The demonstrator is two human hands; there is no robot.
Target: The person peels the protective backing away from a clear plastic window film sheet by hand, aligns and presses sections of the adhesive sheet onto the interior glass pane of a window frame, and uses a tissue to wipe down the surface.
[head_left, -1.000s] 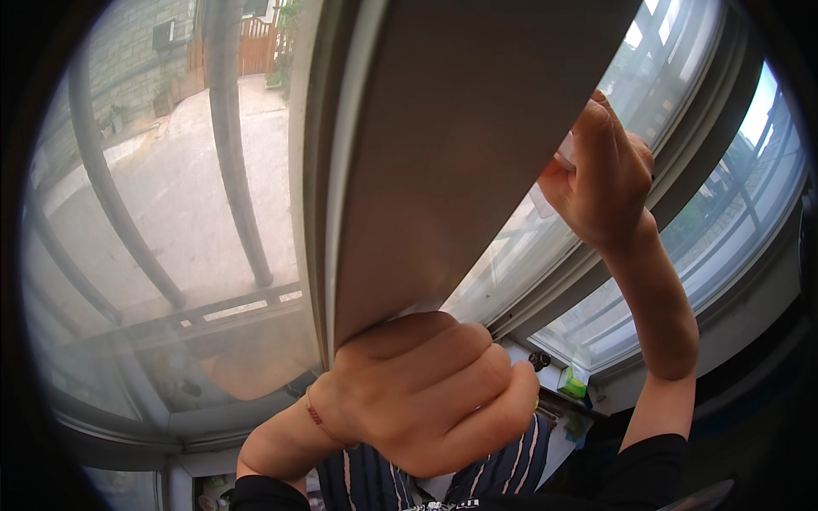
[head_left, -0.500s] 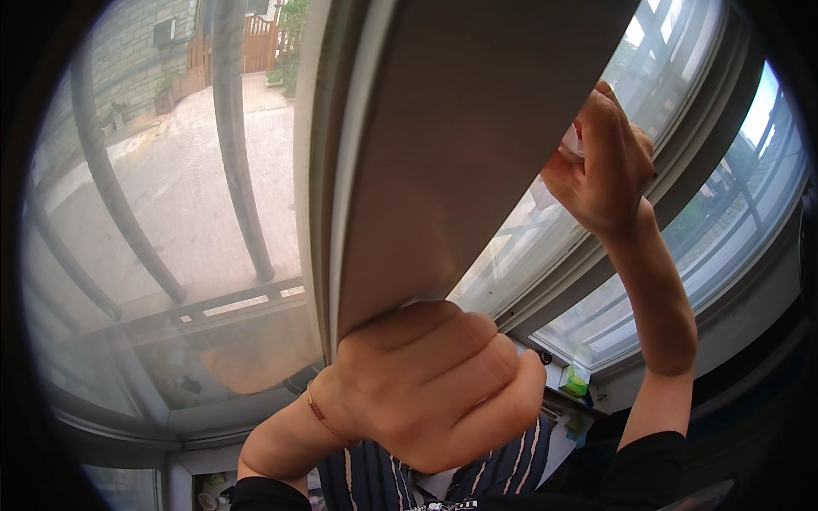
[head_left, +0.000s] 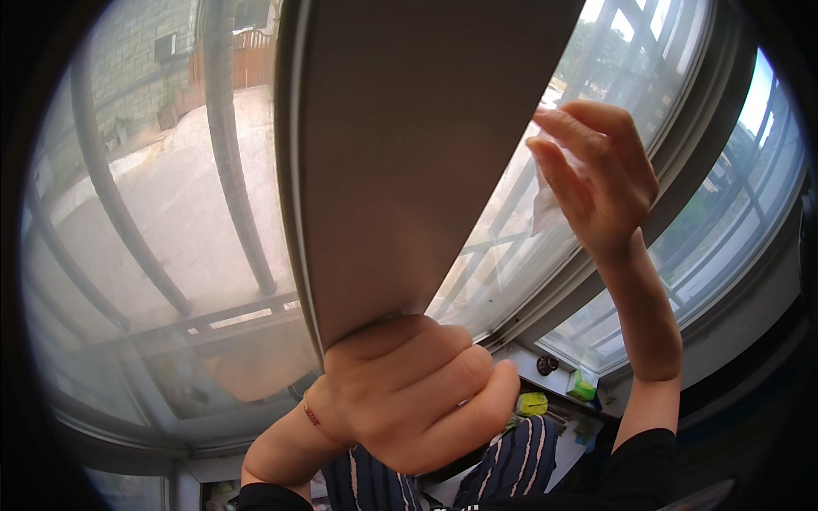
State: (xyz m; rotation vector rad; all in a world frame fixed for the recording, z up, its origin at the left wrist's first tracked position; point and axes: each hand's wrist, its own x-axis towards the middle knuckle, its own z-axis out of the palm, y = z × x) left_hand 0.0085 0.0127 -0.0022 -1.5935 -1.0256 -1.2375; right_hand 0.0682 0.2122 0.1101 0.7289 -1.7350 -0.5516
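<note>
A wide grey-brown window sash frame (head_left: 409,162) rises through the middle, open at an angle. My left hand (head_left: 422,392) is closed around its lower part, knuckles up, with the fingertips hidden. To the right, my right hand (head_left: 605,175) is raised beside the frame, its fingers bent. Between these fingers and the palm is a thin white tissue (head_left: 547,209), whose loose end hangs below the fingers in front of the glass. Part of the tissue is covered by the hand.
Left of the frame, a glass pane (head_left: 162,255) shows metal bars (head_left: 226,153) and a paved yard outside. At the right is another barred window (head_left: 724,213). Below it on the sill are a green box (head_left: 584,385), a small dark brown object (head_left: 546,364) and a yellow-green packet (head_left: 532,403).
The sash frame has shifted left in view, with my left hand still around it. My right hand has come out from behind the frame's edge, fingers loosened, and more tissue shows.
</note>
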